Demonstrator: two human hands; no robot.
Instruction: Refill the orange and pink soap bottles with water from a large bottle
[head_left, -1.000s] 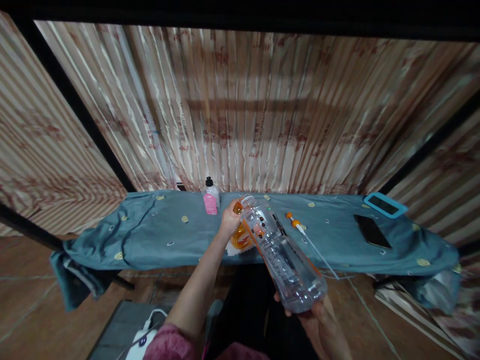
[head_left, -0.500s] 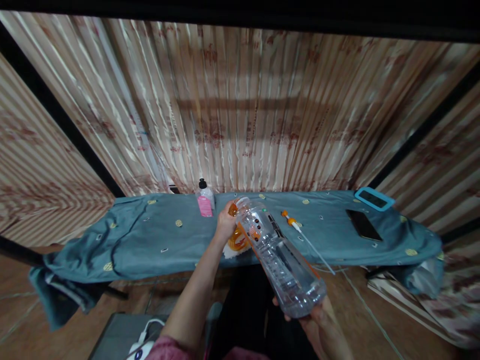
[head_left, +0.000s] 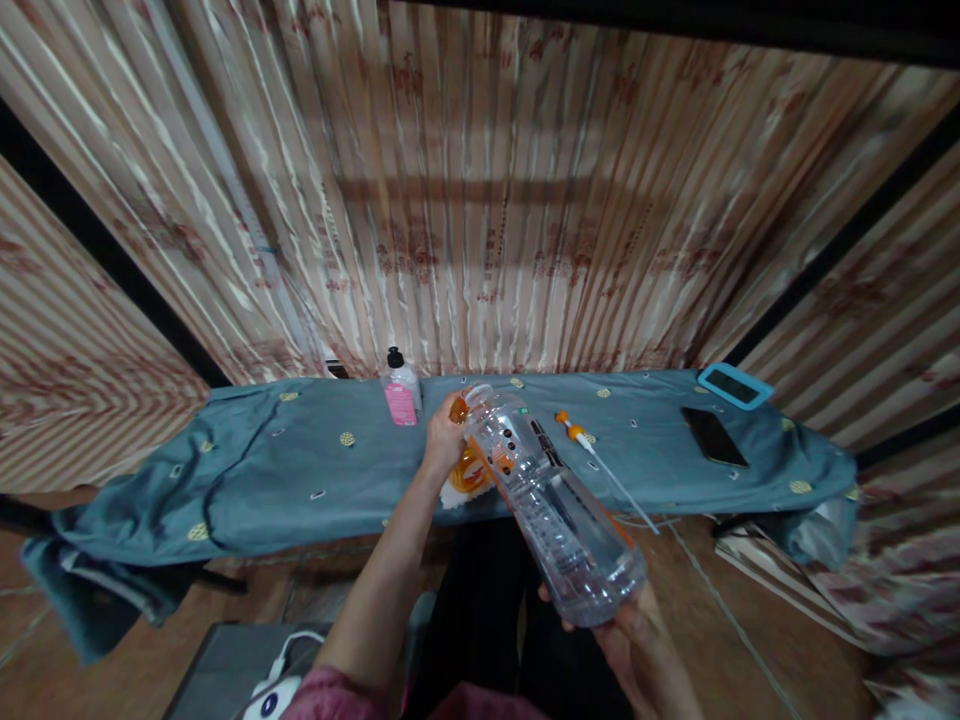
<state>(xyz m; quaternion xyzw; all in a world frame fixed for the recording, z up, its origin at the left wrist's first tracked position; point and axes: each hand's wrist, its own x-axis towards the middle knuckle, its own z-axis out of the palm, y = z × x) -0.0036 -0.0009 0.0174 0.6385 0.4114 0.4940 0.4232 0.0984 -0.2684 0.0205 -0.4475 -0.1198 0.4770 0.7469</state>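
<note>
A large clear plastic bottle (head_left: 559, 505) with black and orange print is held tilted over the table's front edge, neck up and to the left. My left hand (head_left: 448, 437) is closed at its neck, against a small amber part (head_left: 459, 408) I cannot make out clearly. My right hand (head_left: 626, 630) grips the bottle's base from below, partly hidden by it. Behind the neck, an amber see-through item (head_left: 469, 472) rests on a white scalloped cloth or paper (head_left: 454, 497). To the right lies a dispenser pump (head_left: 576, 432) with an orange head and long white tube.
A bottle with a pink label and black cap (head_left: 401, 392) stands at the back of the teal tablecloth (head_left: 255, 470). At the right lie a black phone (head_left: 714, 437) and a blue-framed device (head_left: 735, 386). Striped curtains (head_left: 450, 200) and black poles surround the table.
The view has shifted slightly, so the table things appear a little further left and higher. Both hands keep the clear bottle in nearly the same tilt.
</note>
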